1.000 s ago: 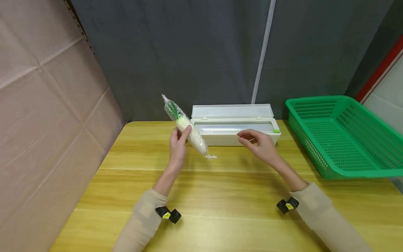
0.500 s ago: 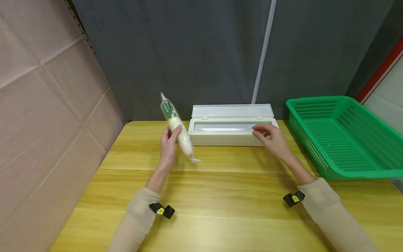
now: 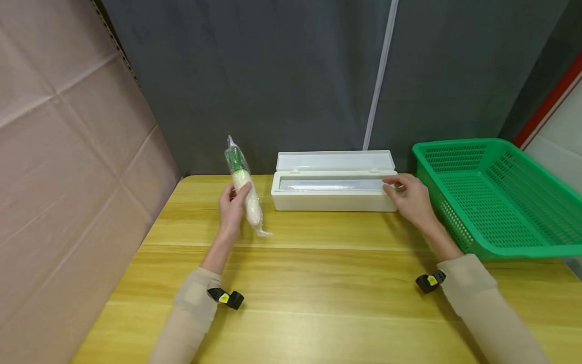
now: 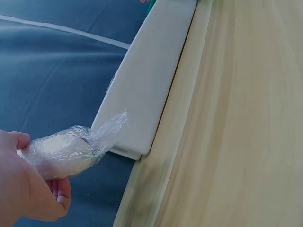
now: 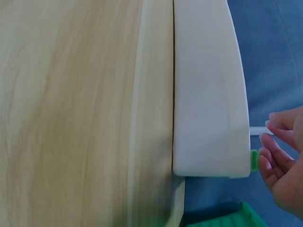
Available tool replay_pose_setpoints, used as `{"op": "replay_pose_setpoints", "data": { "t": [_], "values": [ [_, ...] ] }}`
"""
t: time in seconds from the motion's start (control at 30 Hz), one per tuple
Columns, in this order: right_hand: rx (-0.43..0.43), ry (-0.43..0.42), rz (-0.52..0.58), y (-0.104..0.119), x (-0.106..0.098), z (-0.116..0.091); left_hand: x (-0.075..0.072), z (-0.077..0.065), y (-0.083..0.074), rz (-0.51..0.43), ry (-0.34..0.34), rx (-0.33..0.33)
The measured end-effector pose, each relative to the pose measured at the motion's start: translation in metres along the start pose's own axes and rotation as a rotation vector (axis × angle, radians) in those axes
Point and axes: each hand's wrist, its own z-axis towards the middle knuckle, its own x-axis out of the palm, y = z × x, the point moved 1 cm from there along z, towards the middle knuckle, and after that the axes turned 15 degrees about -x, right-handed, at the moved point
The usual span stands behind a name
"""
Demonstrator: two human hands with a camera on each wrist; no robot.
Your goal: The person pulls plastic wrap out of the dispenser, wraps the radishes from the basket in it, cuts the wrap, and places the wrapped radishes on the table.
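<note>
My left hand [image 3: 231, 210] grips a white radish [image 3: 252, 206] with a green top, wrapped in clear plastic film with twisted ends. The radish is held up tilted, left of a long white cling film dispenser [image 3: 334, 203]. In the left wrist view, the film's twisted end [image 4: 111, 130] overlaps the dispenser's near corner. Behind the dispenser its lid [image 3: 336, 161] stands raised, and shiny film [image 3: 329, 185] shows in the opening. At its right end is my right hand [image 3: 413, 199], fingers bent loosely, tips close to the small green slider [image 5: 254, 161].
A large green plastic basket [image 3: 482, 248] stands at the right, close beside my right hand. The wooden table [image 3: 309, 293] ends at a dark grey curtain [image 3: 254, 76] behind the dispenser. A pale cloth wall [image 3: 68, 202] runs along the left.
My left hand has moved left with the wrapped radish, which now stands more upright. My right hand has moved right along the dispenser to the green slider at its end.
</note>
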Motion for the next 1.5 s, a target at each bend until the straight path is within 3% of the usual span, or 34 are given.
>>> {"op": "replay_pose_setpoints", "data": {
  "t": [0.4, 0.87, 1.17, 1.3, 1.5],
  "values": [
    [0.053, 0.035, -0.034, -0.017, -0.005, -0.007, -0.026, 0.026, -0.001, 0.124, -0.085, -0.046],
    [0.098, 0.061, -0.033, -0.025, -0.006, -0.014, -0.06, 0.055, 0.0, 0.289, -0.14, -0.163],
    [0.104, 0.058, -0.022, -0.021, -0.006, -0.013, -0.089, 0.065, -0.005, 0.464, -0.194, -0.227],
    [0.118, 0.061, -0.019, -0.022, -0.007, -0.015, -0.1, 0.072, -0.001, 0.525, -0.222, -0.243],
    [0.126, 0.059, -0.02, -0.022, -0.007, -0.015, -0.116, 0.079, 0.005, 0.632, -0.319, -0.207]
  ]
}}
